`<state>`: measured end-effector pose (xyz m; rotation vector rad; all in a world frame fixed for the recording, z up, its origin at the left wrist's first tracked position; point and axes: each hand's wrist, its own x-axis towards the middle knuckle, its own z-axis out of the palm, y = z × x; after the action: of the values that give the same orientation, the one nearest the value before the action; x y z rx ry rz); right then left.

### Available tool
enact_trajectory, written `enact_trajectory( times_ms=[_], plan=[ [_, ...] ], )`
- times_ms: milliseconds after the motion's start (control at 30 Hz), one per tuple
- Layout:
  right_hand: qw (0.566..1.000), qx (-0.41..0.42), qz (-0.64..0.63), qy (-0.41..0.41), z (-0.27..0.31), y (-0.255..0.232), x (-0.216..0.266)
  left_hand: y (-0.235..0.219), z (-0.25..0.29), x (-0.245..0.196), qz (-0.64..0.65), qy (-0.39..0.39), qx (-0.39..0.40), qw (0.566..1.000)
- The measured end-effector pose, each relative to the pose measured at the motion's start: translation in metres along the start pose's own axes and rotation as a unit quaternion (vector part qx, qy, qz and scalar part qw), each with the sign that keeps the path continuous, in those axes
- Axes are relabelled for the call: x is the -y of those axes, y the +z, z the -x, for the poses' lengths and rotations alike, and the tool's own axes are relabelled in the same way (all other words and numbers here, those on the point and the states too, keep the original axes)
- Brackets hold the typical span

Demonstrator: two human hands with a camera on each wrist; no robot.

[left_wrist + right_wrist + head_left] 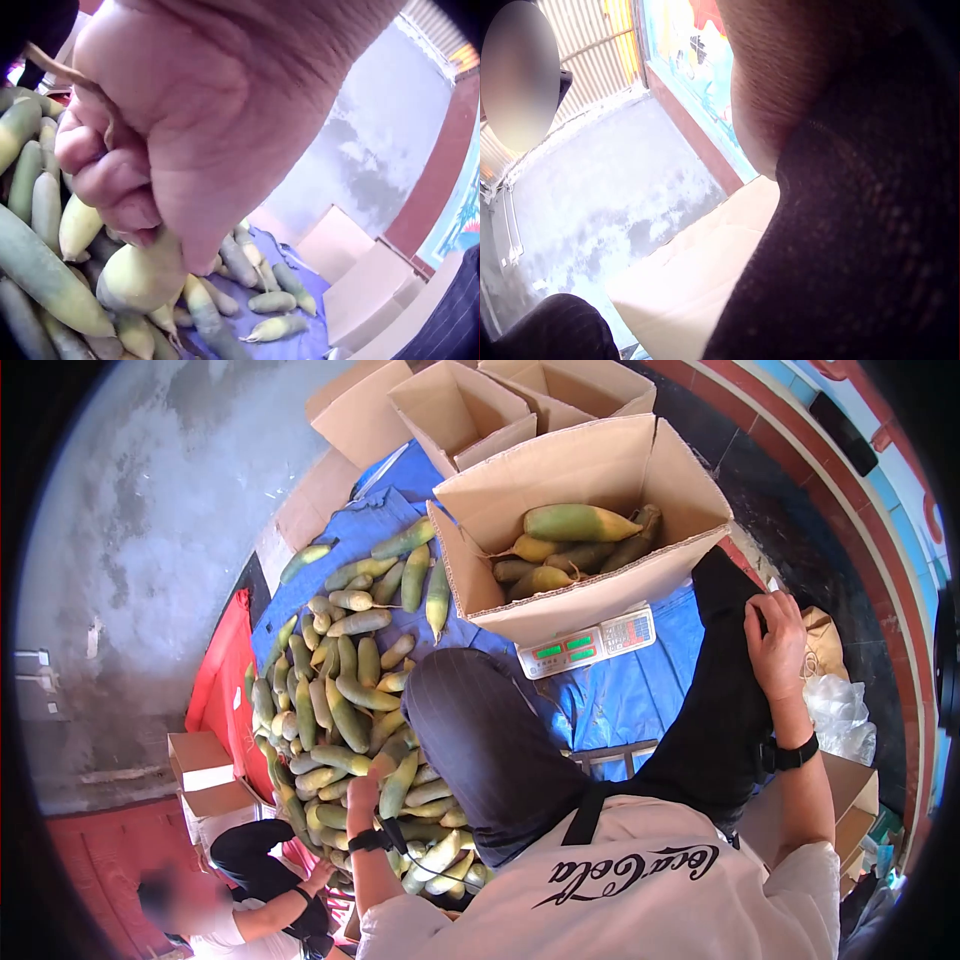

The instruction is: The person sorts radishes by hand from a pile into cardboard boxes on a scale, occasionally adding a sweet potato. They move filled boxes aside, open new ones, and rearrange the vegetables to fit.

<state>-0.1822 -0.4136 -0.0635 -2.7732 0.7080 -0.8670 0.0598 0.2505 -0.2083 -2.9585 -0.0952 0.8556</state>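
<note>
Green radishes (pixel 345 710) lie heaped on the blue sheet at the left in the head view. Over the heap's near part, the left hand (pixel 363 800) reaches down; in the left wrist view its curled fingers (pixel 124 187) grip a pale green radish (pixel 142 277), and a thin root passes by the fingers. The right hand (pixel 778 645) rests on the right knee, fingers loosely bent, holding nothing. An open cardboard box (pixel 590 605) with several radishes (pixel 580 523) inside stands on a digital scale (pixel 590 647). The right wrist view shows no fingers.
Other open boxes (pixel 460 420) stand beyond the scale. Another person (pixel 250 910) sits at the lower left beside the heap, near small cartons (pixel 205 780). A clear plastic bag (pixel 838 715) lies right of the right forearm. A grey wall (pixel 150 560) rises at the left.
</note>
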Motion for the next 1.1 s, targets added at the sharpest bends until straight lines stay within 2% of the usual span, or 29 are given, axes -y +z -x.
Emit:
enact_trajectory(
  times_ms=[33,67,133,233,267,333,367,400,433,500,567,700,767,900,1000,1067,1100],
  plan=[
    [1.000,-0.003,0.000,0.003,0.001,-0.001,-0.001,-0.043,0.037,-0.045,0.168,-0.113,0.037,0.978],
    [1.000,-0.004,-0.001,0.003,0.001,-0.001,-0.002,-0.061,0.044,-0.052,0.167,-0.111,0.034,0.979],
    [1.000,-0.006,-0.003,0.007,0.002,-0.002,-0.002,-0.085,0.051,-0.061,0.331,-0.110,-0.030,0.937],
    [1.000,-0.011,-0.007,0.001,0.002,-0.004,-0.003,-0.145,0.091,-0.114,0.267,0.087,-0.208,0.937],
    [1.000,-0.015,-0.011,0.001,0.002,-0.004,-0.003,-0.163,0.102,-0.136,0.234,0.148,-0.268,0.923],
    [1.000,-0.022,-0.015,0.003,0.003,-0.005,-0.003,-0.174,0.075,-0.138,0.197,0.274,-0.392,0.856],
    [0.999,-0.028,-0.024,0.005,0.003,-0.004,-0.004,-0.191,0.092,-0.168,0.194,0.276,-0.394,0.855],
    [0.999,-0.034,-0.032,0.008,0.005,-0.005,-0.005,-0.216,0.129,-0.215,0.299,0.225,-0.311,0.874],
    [0.999,-0.035,-0.031,0.013,0.006,-0.005,-0.006,-0.232,0.146,-0.248,0.396,0.170,-0.221,0.875],
    [0.998,-0.040,-0.035,0.023,0.009,-0.006,-0.008,-0.237,0.123,-0.267,0.476,0.277,-0.087,0.830],
    [0.998,-0.043,-0.036,0.029,0.010,-0.008,-0.010,-0.241,0.124,-0.312,0.462,0.284,-0.042,0.839],
    [0.998,-0.045,-0.039,0.036,0.013,-0.008,-0.016,-0.238,0.111,-0.388,0.401,0.356,0.090,0.839],
    [0.997,-0.045,-0.041,0.039,0.014,-0.008,-0.018,-0.231,0.119,-0.426,0.326,0.348,0.050,0.878],
    [0.996,-0.047,-0.051,0.047,0.014,-0.007,-0.018,-0.218,0.112,-0.467,0.290,0.382,0.080,0.874],
    [0.996,-0.051,-0.056,0.049,0.013,-0.007,-0.018,-0.206,0.092,-0.470,0.251,0.398,0.060,0.880],
    [0.996,-0.052,-0.058,0.047,0.014,-0.009,-0.019,-0.209,0.082,-0.459,0.189,0.454,-0.003,0.871],
    [0.996,-0.050,-0.055,0.050,0.013,-0.009,-0.019,-0.208,0.078,-0.451,0.189,0.453,-0.002,0.871]
  ],
)
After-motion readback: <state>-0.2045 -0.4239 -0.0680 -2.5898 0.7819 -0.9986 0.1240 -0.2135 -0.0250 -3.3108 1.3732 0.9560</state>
